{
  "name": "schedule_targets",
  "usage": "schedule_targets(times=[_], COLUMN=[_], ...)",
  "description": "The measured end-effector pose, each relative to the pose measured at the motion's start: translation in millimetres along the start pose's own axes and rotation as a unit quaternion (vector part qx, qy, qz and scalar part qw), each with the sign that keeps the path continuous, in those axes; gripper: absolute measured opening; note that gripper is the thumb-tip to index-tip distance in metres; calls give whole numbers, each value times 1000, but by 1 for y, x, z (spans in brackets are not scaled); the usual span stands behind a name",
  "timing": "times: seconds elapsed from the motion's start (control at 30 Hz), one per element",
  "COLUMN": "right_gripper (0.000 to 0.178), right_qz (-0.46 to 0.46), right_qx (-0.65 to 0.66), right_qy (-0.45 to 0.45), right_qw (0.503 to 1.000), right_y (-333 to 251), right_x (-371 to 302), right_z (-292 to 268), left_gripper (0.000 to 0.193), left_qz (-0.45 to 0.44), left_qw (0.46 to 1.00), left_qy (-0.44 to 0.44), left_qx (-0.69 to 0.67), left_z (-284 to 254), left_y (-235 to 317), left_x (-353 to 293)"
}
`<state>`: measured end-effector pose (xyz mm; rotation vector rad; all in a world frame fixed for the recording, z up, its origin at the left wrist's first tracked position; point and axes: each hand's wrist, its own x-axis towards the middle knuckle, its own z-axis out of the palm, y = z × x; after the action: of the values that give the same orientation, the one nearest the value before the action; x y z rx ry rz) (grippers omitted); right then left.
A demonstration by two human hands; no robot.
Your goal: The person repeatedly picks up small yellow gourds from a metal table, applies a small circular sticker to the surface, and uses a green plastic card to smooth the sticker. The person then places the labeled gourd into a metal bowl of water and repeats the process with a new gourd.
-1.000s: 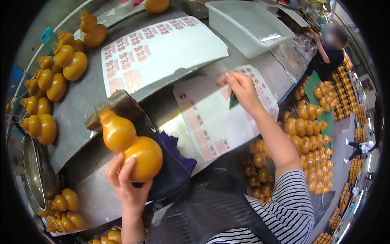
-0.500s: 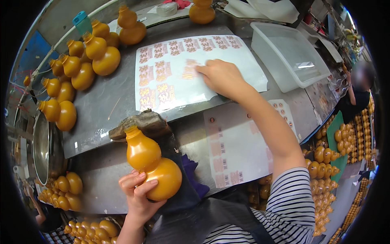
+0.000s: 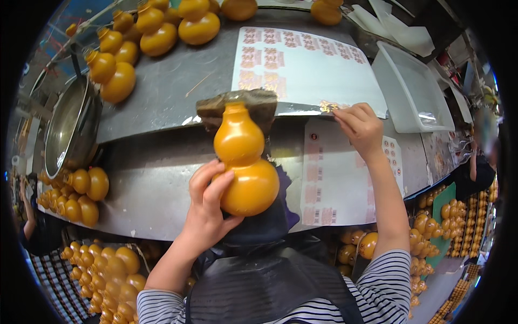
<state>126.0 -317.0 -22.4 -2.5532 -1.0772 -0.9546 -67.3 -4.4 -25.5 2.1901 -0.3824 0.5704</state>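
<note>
Bottle [image 3: 249, 189], gourd-shaped, neck over the wooden block [image 3: 264, 110]; left hand [image 3: 208, 197] cupping its lower bulb. Likely stiff, slick; weight unclear. Bulb or waist looks the surest hold. Gold label [image 3: 327, 106], pinched in right hand [image 3: 362, 129], probably flimsy, best held by an edge. Half a second ago: that hand over the sheet's [image 3: 313, 78] middle; now at its near edge.

Striped top [image 3: 307, 311], white with thin dark lines; short left sleeve [image 3: 160, 306] lower left, right sleeve [image 3: 386, 278] lower right. Black apron [image 3: 253, 283], shiny, creased, lower centre; dark strap [image 3: 352, 302]. Left hand [image 3: 208, 197], right hand [image 3: 362, 130] bare.
</note>
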Motion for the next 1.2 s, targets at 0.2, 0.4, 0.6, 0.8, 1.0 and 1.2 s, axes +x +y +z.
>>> schedule_targets(times=[0.2, 0.4, 0.6, 0.8, 1.0, 1.2], right_gripper=[12, 23, 21, 37, 41, 40], right_qz=[435, -72, -112, 7, 66, 83], right_qx=[448, 86, 69, 185, 245, 281], right_qy=[-75, 15, 69, 46, 49, 40], right_qw=[777, 994, 989, 982, 966, 955], right_y=[-63, -186, -209, -195, -199, -195], right_x=[-3, 16, 1, 1, -13, -12], right_z=[-45, -101, -61, -71, -30, -30], left_gripper=[87, 91, 91, 56, 36, 31], left_qz=[-22, -56, -75, -13, 3, -18], left_qw=[999, 998, 994, 985, 997, 981], left_qy=[-33, -6, -25, 34, 26, 21], left_qx=[13, -15, -80, -166, -69, -194], left_z=[-8, -7, -9, -13, -14, -10], left_y=[8, 6, 3, 3, -4, 2], left_x=[0, -10, -14, -16, -7, -4])
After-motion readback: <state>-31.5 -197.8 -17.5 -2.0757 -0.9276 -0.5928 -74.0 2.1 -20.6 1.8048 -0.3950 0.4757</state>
